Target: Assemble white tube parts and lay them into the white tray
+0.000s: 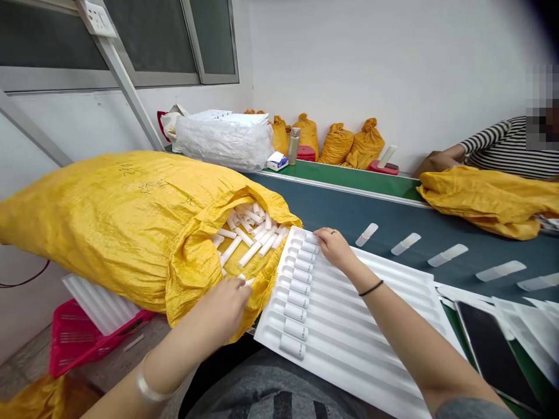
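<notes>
Several white tubes (248,254) lie loose in the mouth of a large yellow sack (131,192). My left hand (227,305) is at the sack's lower lip, its fingers closed round a small white tube whose end shows. To the right, a white grooved tray (371,326) holds a column of white tubes with small print (293,346) along its left side. At the top of that column my right hand (334,244) pinches the uppermost printed tube (311,238).
White tubes (449,255) stand spaced along a dark conveyor belt behind the tray. A phone (498,349) lies at right. Across the belt sits a person in striped sleeves by a yellow sack (484,195). A pink basket (78,343) is at lower left.
</notes>
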The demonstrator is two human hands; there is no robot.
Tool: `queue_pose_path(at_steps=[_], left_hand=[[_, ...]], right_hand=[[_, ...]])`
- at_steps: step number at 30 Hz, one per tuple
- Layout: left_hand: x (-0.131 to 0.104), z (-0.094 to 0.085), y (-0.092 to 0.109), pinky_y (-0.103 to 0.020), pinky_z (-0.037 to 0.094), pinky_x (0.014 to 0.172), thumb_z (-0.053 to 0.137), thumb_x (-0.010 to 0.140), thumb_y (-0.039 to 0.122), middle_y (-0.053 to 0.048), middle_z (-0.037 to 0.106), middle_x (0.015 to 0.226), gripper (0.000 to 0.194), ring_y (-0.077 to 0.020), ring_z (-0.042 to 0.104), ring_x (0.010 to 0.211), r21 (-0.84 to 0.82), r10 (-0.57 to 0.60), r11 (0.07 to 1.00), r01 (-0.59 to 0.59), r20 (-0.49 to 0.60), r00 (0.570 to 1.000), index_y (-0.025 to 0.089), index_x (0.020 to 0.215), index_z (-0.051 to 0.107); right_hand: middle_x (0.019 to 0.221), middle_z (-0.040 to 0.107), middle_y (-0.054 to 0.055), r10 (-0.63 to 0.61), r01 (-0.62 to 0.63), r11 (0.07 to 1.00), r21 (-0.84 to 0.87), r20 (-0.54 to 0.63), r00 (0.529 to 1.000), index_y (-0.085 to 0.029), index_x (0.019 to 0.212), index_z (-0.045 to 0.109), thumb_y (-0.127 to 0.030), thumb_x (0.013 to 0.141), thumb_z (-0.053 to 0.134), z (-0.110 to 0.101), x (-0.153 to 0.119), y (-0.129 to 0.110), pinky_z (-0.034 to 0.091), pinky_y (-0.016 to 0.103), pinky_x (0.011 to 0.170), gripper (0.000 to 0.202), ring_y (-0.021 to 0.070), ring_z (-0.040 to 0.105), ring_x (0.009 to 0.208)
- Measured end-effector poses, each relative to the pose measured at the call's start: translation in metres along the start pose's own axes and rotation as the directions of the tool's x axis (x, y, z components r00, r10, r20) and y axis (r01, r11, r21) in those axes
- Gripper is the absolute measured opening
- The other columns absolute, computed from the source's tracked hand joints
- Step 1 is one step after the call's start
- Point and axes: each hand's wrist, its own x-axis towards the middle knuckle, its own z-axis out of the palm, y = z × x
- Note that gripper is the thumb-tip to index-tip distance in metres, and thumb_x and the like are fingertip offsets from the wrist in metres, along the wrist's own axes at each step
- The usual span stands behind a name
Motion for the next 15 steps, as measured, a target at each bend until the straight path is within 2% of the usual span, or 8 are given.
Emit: queue_pose_path(at_steps=[2, 4, 7, 9, 12, 15], left_hand=[[0.026, 0.003, -0.004, -0.041, 0.046, 0.091, 0.037, 0.087, 0.008, -0.017, 0.064, 0.105, 0.032, -0.0275, 0.061, 0.102, 0.026, -0.088, 0.995, 0.092, -0.129, 0.988, 0.012, 0.104, 0.063], [0.046, 0.014, -0.009, -0.041, 0.048, 0.085, 0.041, 0.088, 0.013, -0.017, 0.065, 0.098, 0.024, -0.0283, 0.062, 0.094, 0.02, -0.117, 0.992, 0.121, -0.137, 0.984, 0.011, 0.097, 0.064], [0.056, 0.034, -0.014, -0.037, 0.049, 0.079, 0.046, 0.085, 0.014, -0.014, 0.066, 0.088, 0.02, -0.026, 0.064, 0.086, -0.004, -0.087, 0.996, 0.087, -0.105, 0.991, 0.013, 0.084, 0.066], [0.054, 0.041, -0.017, -0.037, 0.048, 0.079, 0.046, 0.084, 0.011, -0.014, 0.066, 0.086, 0.02, -0.0257, 0.063, 0.085, -0.024, -0.092, 0.996, 0.09, -0.131, 0.987, 0.013, 0.082, 0.067], [0.051, 0.033, -0.022, -0.042, 0.047, 0.085, 0.047, 0.084, 0.013, -0.016, 0.066, 0.09, 0.022, -0.0287, 0.062, 0.091, -0.079, -0.137, 0.989, 0.122, -0.233, 0.963, 0.011, 0.091, 0.067], [0.05, 0.018, -0.024, -0.04, 0.044, 0.095, 0.047, 0.088, 0.018, -0.014, 0.065, 0.109, 0.03, -0.0259, 0.059, 0.106, -0.158, -0.156, 0.982, 0.107, -0.342, 0.927, 0.013, 0.114, 0.062]], right_hand=[[0.107, 0.069, 0.011, 0.027, -0.029, 0.999, 0.027, 0.06, 0.998, -0.014, 0.103, 0.068, -0.017, 0.09, 0.049, 0.013, 0.011, -0.008, 0.043, 0.034, 0.095, 0.023, 0.0209, 0.061, 0.104], [0.099, 0.069, 0.009, 0.067, -0.073, 0.996, 0.049, 0.117, 0.991, -0.013, 0.099, 0.067, -0.022, 0.091, 0.054, 0.022, 0.016, -0.009, 0.047, 0.036, 0.089, 0.018, 0.0199, 0.063, 0.096], [0.099, 0.068, 0.005, 0.106, -0.123, 0.989, 0.081, 0.188, 0.976, -0.014, 0.098, 0.066, -0.031, 0.092, 0.057, 0.026, 0.014, -0.002, 0.05, 0.038, 0.085, 0.02, 0.0177, 0.064, 0.093], [0.102, 0.068, 0.005, 0.115, -0.139, 0.985, 0.1, 0.217, 0.969, -0.015, 0.098, 0.066, -0.032, 0.091, 0.059, 0.023, 0.012, 0.003, 0.05, 0.039, 0.087, 0.02, 0.0177, 0.063, 0.095], [0.101, 0.07, 0.007, 0.125, -0.154, 0.98, 0.128, 0.211, 0.969, -0.014, 0.095, 0.069, -0.024, 0.085, 0.063, 0.014, 0.011, 0.006, 0.048, 0.036, 0.088, 0.015, 0.0203, 0.064, 0.096], [0.104, 0.07, 0.012, 0.139, -0.158, 0.973, 0.169, 0.119, 0.983, -0.012, 0.096, 0.069, -0.017, 0.081, 0.06, 0.001, 0.007, -0.003, 0.046, 0.035, 0.09, 0.018, 0.0243, 0.062, 0.1]])
